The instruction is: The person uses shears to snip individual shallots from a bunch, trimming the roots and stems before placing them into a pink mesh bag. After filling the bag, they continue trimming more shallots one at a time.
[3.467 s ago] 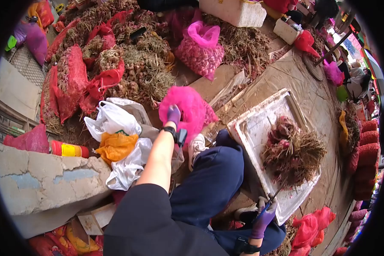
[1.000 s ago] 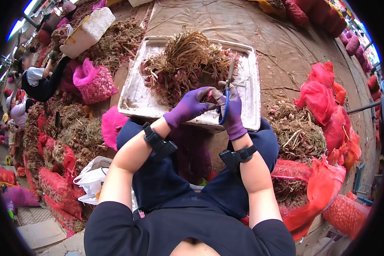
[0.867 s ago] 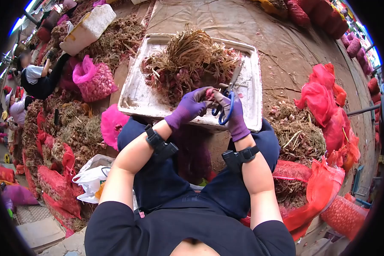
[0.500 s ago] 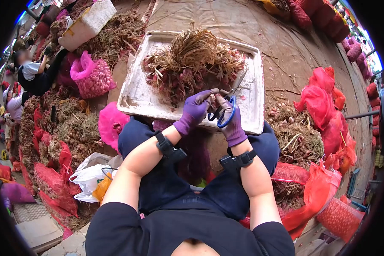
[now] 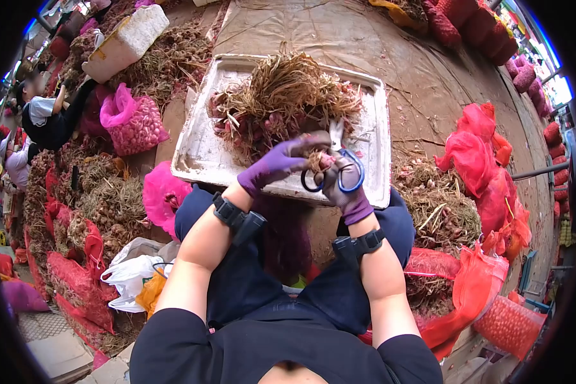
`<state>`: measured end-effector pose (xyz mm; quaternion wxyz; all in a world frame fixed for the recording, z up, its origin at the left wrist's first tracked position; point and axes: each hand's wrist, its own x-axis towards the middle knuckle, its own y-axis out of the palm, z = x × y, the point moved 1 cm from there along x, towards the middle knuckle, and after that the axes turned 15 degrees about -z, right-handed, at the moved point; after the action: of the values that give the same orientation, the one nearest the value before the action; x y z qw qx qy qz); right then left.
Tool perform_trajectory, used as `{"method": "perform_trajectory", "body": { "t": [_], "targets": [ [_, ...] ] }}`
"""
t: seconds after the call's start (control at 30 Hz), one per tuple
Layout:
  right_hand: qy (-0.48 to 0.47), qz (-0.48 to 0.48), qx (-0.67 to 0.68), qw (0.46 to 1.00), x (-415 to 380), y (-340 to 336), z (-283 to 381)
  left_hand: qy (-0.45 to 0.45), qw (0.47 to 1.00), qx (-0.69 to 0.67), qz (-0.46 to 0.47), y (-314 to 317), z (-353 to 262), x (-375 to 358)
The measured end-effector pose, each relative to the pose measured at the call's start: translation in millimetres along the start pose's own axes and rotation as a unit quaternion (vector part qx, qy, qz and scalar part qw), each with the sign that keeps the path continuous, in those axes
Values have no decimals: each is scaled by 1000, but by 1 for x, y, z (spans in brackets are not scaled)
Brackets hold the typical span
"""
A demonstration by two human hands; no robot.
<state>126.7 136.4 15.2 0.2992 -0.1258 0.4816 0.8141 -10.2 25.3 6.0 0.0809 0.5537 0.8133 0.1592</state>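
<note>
Right hand point(image 5: 349, 195): fingers closed on scissors point(image 5: 336, 134), blades pointing away from wearer, toward foam tray point(image 5: 379, 137). Shallot bulb point(image 5: 327, 160) at right fingertips, beside scissor handles, above near edge of foam tray. Left hand point(image 5: 272, 169): fingers bent, near bulb's root side; contact unclear, cannot tell whether clamped. Dried shallot bunches point(image 5: 288, 96) piled inside foam tray, beyond both hands. Left of foam tray: pink mesh bag point(image 5: 136, 128), filled. Right of foam tray: red mesh bags point(image 5: 489, 163).
</note>
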Motion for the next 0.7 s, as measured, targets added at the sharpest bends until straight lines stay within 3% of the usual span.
{"method": "perform_trajectory", "body": {
  "t": [0.03, 0.1, 0.13, 0.2, 0.23, 0.3, 0.33, 0.37, 0.43, 0.5, 0.6, 0.63, 0.7],
  "targets": [
    [25, 34, 13, 999, 3, -8, -6, -28, 999, 6, 24, 1, 0, -1],
    [-141, 51, -215, 965, 8, -25, -13, -102, 994, -25, 26, 7, -11, -6],
    [-139, 51, -215, 965, 7, -27, -14, -102, 994, -26, 24, 8, -9, -8],
    [-258, 41, -365, 893, 7, -27, -11, -82, 996, -19, 17, 7, -5, -7],
    [-261, 44, -365, 893, 5, -20, -10, -72, 997, 15, 0, 8, -3, -7],
    [-30, -75, -156, 984, -2, -7, -12, -70, 997, 11, -28, 12, 2, -9],
    [-102, -66, -210, 970, -8, -1, -11, -56, 996, -9, -68, 16, 5, -10],
    [-102, -67, -210, 970, -7, -2, -9, -56, 996, -9, -68, 14, 6, -10],
    [-137, -165, -228, 950, -2, -6, 0, -46, 985, 38, -160, 6, -2, -7],
    [-282, -147, -284, 905, -1, -5, 3, -48, 984, 63, -158, -6, 8, -5],
    [-392, -36, -361, 845, 0, -3, -2, -93, 984, 107, -108, 3, 8, -11],
    [-390, -39, -362, 846, -3, -1, 1, -96, 984, 105, -107, 4, 11, -11],
    [-228, -25, -308, 923, -13, 5, 5, -38, 988, 89, -117, 4, 15, -14]
  ]
}}
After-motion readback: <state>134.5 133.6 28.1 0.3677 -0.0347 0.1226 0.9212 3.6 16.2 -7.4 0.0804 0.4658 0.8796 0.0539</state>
